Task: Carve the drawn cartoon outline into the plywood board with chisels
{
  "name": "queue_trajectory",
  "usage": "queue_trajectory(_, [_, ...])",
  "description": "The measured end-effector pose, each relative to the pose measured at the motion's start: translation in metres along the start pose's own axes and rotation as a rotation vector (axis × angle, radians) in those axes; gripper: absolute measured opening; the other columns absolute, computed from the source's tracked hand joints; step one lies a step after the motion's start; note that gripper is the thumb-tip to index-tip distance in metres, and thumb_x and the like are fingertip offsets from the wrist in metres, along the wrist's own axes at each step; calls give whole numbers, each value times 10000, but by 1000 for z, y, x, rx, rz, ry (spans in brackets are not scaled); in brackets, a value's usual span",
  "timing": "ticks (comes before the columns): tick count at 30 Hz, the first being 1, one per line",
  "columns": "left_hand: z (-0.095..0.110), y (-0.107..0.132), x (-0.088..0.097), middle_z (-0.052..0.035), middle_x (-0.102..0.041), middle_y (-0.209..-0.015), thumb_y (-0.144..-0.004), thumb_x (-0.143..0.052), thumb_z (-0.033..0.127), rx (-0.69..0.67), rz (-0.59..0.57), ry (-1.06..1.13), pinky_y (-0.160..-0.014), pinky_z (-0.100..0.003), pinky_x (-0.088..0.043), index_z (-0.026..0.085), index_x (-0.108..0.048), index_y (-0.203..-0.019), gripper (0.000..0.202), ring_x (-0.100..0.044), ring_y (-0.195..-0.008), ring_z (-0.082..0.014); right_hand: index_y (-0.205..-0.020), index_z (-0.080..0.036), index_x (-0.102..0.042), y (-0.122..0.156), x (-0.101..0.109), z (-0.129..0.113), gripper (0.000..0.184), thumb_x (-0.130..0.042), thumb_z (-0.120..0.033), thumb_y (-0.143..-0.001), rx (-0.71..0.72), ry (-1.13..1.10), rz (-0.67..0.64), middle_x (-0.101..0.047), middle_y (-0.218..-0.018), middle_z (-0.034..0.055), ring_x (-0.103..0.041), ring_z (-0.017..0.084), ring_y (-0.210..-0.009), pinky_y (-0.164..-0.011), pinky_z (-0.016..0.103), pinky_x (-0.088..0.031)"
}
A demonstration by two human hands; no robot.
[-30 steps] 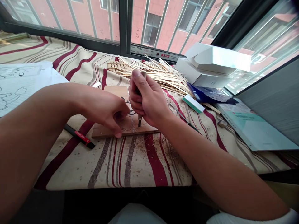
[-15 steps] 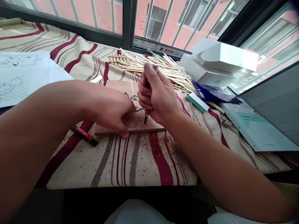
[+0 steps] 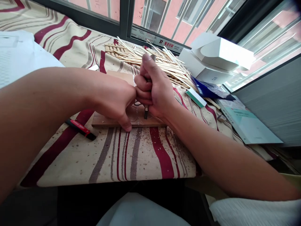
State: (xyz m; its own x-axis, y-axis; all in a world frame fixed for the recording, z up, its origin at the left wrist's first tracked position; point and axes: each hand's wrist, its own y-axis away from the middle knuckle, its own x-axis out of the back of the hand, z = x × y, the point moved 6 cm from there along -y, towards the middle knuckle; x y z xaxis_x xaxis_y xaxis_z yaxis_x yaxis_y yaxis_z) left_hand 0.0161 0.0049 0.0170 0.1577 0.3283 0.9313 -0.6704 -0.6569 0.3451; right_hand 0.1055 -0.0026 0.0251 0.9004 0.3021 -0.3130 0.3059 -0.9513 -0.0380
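A thin wooden board [image 3: 131,121] with dark drawn lines lies on the striped cloth [image 3: 141,157]. My right hand [image 3: 155,89] is a fist wrapped round a carving tool [image 3: 146,112], held nearly upright with its metal tip on the board. My left hand [image 3: 115,100] presses down on the board's near left part, fingers curled, thumb at the front edge, knuckles touching the right hand. Most of the drawing is hidden under both hands.
A red and black pen [image 3: 81,128] lies left of the board. A heap of thin wooden sticks [image 3: 164,67] sits behind it. White boxes [image 3: 216,59], a blue bag [image 3: 209,91], a green-edged card [image 3: 195,97] and a booklet [image 3: 249,125] are at the right. White paper [image 3: 21,59] at left. Wood chips dot the cloth.
The view has tilted down and moved closer. My hands have drawn together until they touch, and the tool tip has shifted slightly along the board.
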Motion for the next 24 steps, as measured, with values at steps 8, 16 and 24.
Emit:
queue_trajectory(8, [-8, -3, -2, -52, -673, -733, -781, -743, 697, 24, 44, 25, -927, -378, -451, 183, -766, -849, 519, -702, -993, -333, -751, -280, -271, 6, 23, 0, 587, -644, -683, -959, 150, 51, 429, -237, -523, -122, -220, 80, -411, -401, 235, -174])
queue_trajectory(16, [-8, -6, -5, -37, -667, -725, -749, -741, 774, -20, 54, 22, -895, -354, -465, 188, -733, -809, 588, -719, -919, -306, -737, -271, -307, -1, 14, 4, 611, -699, -704, -914, -2, 28, 169, -242, -514, -128, -159, 66, -408, -380, 224, -139])
queue_trajectory(24, [0, 2, -1, -34, -596, -572, -736, -812, 721, 0, 26, 54, -846, -364, -451, 194, -690, -688, 543, -678, -796, -284, -734, -264, -321, 1, 9, 1, 576, -721, -627, -934, 73, 42, 56, -243, -543, -118, -152, 66, -426, -393, 229, -146])
